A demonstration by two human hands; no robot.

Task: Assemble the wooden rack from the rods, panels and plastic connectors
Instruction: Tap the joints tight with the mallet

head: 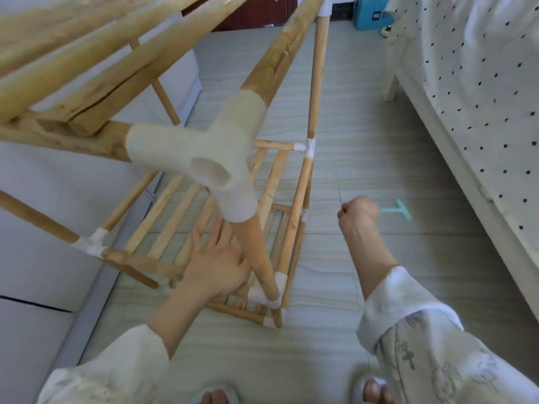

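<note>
Looking down past our slippered feet to the pale tiled floor [335,330], we see the wooden rack [204,228] standing just ahead and to the left, already several tiers tall. Our left hand [217,265] lies flat with fingers spread on the slatted panel [175,225] of a lower tier, grip released, grasping nothing, right beside the near upright rod [253,252]. That smooth round rod runs steeply up toward us from a white plastic connector [269,290] at the near corner to a big, blurred cream connector [204,158] whose open socket faces us, still empty. Our right hand [358,212] is out to the right, well apart from the rack, clenched in a fist; we cannot tell whether anything is inside it. Just beyond it a small teal T-shaped tool [398,211] lies on the floor, nearer this hand than the left. We judge the next move turns on that open socket, above both hands. Farther right, a polka-dot bedsheet [466,83] drapes down.
</note>
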